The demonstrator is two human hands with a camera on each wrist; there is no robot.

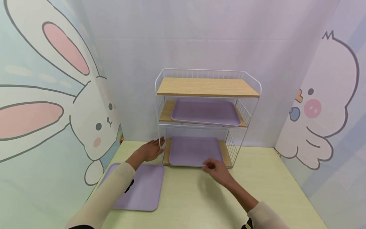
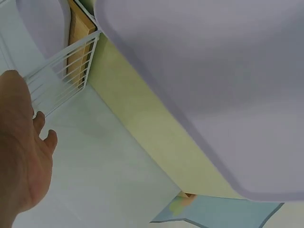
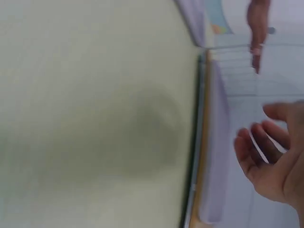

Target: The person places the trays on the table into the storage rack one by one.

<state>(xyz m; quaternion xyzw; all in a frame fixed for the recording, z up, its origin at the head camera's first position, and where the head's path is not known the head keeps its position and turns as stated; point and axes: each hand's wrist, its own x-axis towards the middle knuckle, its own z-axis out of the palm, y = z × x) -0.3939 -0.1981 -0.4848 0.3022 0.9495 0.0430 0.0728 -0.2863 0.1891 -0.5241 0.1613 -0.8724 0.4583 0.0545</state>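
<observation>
A white wire rack (image 1: 243, 140) with three wooden shelves stands at the back of the table. One purple tray (image 1: 197, 151) lies on its bottom shelf and another purple tray (image 1: 206, 111) on the middle one. My left hand (image 1: 151, 149) is at the rack's left side, fingers extended against or close to the wire side (image 2: 61, 71); contact is not certain. In front of the bottom tray's right corner is my right hand (image 1: 218, 171), its fingers loosely bent and nothing between them. The right wrist view shows this hand (image 3: 275, 152) apart from the tray edge (image 3: 216, 142).
A third purple tray (image 1: 145, 190) lies on the table at the left, partly under my left forearm. The rack's top shelf (image 1: 206, 87) is bare wood. Printed curtains (image 1: 200, 41) surround the pale yellow table (image 1: 257, 181) on three sides.
</observation>
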